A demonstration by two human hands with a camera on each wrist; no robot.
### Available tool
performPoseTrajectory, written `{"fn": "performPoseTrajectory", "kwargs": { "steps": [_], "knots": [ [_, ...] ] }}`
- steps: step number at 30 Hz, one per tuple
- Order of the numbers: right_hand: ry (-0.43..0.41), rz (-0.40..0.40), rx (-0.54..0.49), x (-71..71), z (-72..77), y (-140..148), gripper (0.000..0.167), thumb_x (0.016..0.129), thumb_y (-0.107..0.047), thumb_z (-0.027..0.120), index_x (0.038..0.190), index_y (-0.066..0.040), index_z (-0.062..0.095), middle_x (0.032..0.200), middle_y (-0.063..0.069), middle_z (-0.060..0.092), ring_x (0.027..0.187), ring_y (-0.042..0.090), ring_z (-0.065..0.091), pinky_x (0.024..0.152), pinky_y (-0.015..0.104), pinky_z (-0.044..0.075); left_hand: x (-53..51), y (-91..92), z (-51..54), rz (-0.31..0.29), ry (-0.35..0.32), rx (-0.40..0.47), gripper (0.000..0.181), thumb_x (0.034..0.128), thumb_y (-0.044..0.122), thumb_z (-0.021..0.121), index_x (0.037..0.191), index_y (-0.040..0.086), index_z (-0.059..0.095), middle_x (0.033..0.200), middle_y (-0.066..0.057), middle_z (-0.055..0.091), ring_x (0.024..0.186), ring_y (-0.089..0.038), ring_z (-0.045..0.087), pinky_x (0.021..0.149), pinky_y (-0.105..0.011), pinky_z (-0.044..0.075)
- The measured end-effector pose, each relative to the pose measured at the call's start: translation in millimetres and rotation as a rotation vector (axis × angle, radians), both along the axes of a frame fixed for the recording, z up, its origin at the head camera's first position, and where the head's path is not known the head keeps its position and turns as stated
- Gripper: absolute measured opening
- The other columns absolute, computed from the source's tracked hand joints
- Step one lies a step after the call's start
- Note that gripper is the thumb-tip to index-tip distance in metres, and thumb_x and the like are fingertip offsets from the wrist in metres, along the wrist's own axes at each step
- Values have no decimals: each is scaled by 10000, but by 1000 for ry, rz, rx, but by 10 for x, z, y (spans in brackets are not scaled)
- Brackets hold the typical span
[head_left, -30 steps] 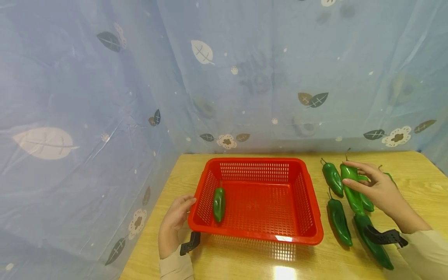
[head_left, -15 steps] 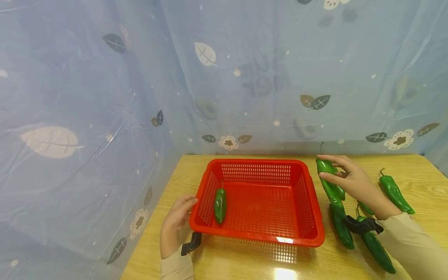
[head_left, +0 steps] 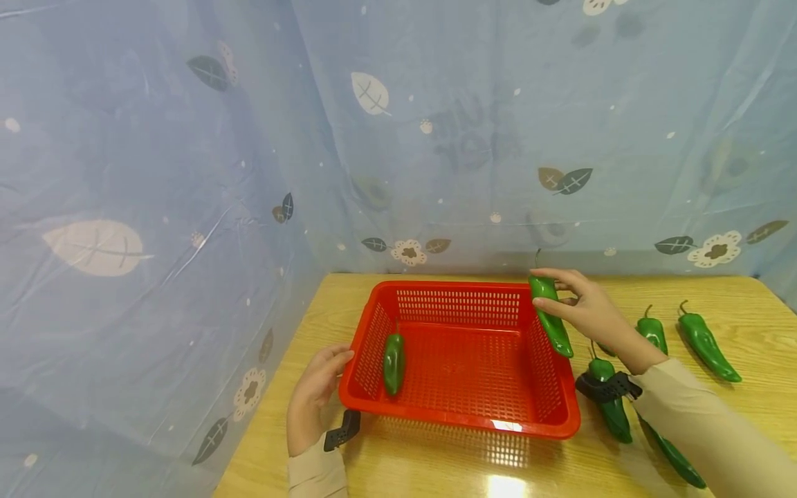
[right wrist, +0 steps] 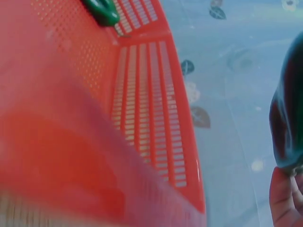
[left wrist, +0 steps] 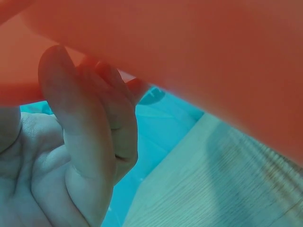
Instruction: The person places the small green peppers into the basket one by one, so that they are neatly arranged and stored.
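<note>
A red plastic basket (head_left: 461,420) with slotted walls sits on the table, one green chili pepper (head_left: 394,364) lying at its left side. My left hand (head_left: 316,387) holds the basket's left rim, its fingers under the edge in the left wrist view, where the basket wall (left wrist: 199,56) fills the top. Over the basket's right wall, my right hand (head_left: 585,306) pinches another green pepper (head_left: 551,324) near its stem end, the tip hanging down. In the right wrist view this pepper (right wrist: 288,109) shows dark at the right edge, above the fingertips (right wrist: 282,196).
Several more green peppers lie on the wooden table (head_left: 756,332) right of the basket: one far right (head_left: 708,346), others partly hidden under the right arm, such as one near the basket (head_left: 613,411). A blue patterned curtain (head_left: 448,138) hangs behind and at the left.
My right hand has lifted the pepper from the group at the right and carried it left to the basket's right wall. The left hand stays at the left rim.
</note>
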State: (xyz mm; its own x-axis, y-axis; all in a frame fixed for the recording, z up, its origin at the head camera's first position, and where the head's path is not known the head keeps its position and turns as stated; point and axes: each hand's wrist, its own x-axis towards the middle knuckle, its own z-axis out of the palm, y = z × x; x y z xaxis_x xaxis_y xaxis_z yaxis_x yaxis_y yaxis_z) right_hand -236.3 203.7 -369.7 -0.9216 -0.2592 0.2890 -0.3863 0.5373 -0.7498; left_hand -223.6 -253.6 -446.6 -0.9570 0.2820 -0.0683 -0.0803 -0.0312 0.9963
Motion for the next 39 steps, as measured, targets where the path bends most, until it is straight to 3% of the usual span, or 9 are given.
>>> {"fn": "performPoseTrajectory", "kwargs": {
  "steps": [4, 14, 19, 21, 24, 32, 39],
  "knots": [
    [-31, 21, -23, -47, 22, -111, 506, 932, -294, 601, 1403, -189, 450, 1378, 157, 419, 1183, 402, 463, 852, 556, 477, -5, 16, 12, 22, -17, -10, 394, 976, 68, 438, 1228, -232, 393, 848, 4, 676, 774, -114, 675, 677, -272, 569],
    [-81, 64, -47, -205, 35, -391, 500, 922, -305, 614, 1383, -175, 469, 1347, 160, 436, 1143, 349, 486, 776, 397, 490, -12, 11, -5, 30, -10, -9, 368, 973, 56, 436, 1206, -227, 407, 837, 3, 676, 770, -116, 675, 671, -278, 569],
    [-81, 71, -73, -296, 11, -562, 498, 914, -297, 628, 1364, -137, 490, 1266, 168, 489, 1058, 316, 529, 765, 370, 488, -27, 8, -38, 9, 39, 5, 377, 956, 109, 466, 1184, -191, 455, 842, 16, 681, 766, -110, 674, 655, -272, 566],
    [-92, 81, -90, -327, -7, -640, 505, 910, -303, 633, 1363, -133, 491, 1250, 170, 497, 1052, 316, 543, 760, 365, 501, -33, -7, -59, -24, 89, 23, 364, 957, 124, 471, 1164, -175, 484, 860, 4, 688, 777, -117, 677, 655, -272, 568],
    [-122, 108, -118, -372, -42, -759, 513, 904, -316, 639, 1364, -145, 490, 1253, 172, 506, 1081, 337, 547, 767, 391, 524, -29, -15, -70, -33, 110, 31, 338, 955, 138, 477, 1139, -145, 510, 865, 7, 692, 779, -116, 681, 648, -269, 569],
    [-187, 119, -126, -455, -130, -1084, 533, 890, -341, 653, 1361, -147, 497, 1340, 184, 453, 1157, 399, 488, 792, 435, 520, -28, -16, -28, -9, 13, -24, 417, 990, 107, 430, 1236, -228, 389, 880, -18, 677, 783, -126, 682, 663, -273, 569],
    [-232, 98, -127, -494, -191, -1378, 526, 875, -307, 677, 1353, -162, 514, 1296, 152, 514, 1117, 362, 510, 788, 418, 507, -11, 6, -3, 17, 1, -23, 380, 979, 71, 429, 1219, -222, 403, 874, -24, 674, 781, -128, 676, 674, -275, 567]
  ]
}}
